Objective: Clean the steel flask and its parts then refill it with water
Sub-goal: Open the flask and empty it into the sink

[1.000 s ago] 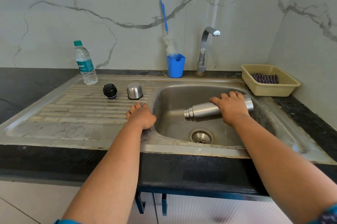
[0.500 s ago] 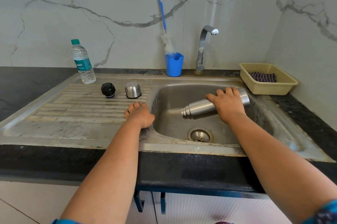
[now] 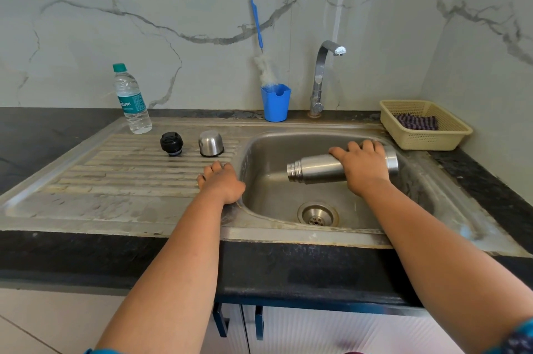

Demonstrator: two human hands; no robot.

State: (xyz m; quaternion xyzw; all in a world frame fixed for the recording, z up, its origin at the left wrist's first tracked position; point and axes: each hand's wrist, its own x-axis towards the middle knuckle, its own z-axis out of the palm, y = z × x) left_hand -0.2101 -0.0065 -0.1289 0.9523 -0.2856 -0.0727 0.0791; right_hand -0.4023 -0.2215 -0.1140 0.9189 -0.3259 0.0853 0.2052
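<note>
My right hand (image 3: 364, 167) grips the steel flask (image 3: 314, 168) around its body and holds it sideways over the sink basin (image 3: 268, 195), its open mouth pointing left. My left hand (image 3: 221, 182) rests palm down on the drainboard at the basin's left rim, fingers relaxed, holding nothing. The flask's black stopper (image 3: 171, 143) and its steel cup lid (image 3: 211, 143), upside down, stand side by side on the drainboard (image 3: 115, 174) just beyond my left hand.
A water bottle (image 3: 131, 99) stands at the drainboard's back left. A blue cup (image 3: 275, 107) with a bottle brush (image 3: 261, 45) sits beside the tap (image 3: 324, 76), which is not running. A beige basket (image 3: 427, 140) with a striped cloth is at the right.
The flask has tilted slightly closer to level in my right hand. My left hand has stayed on the sink rim.
</note>
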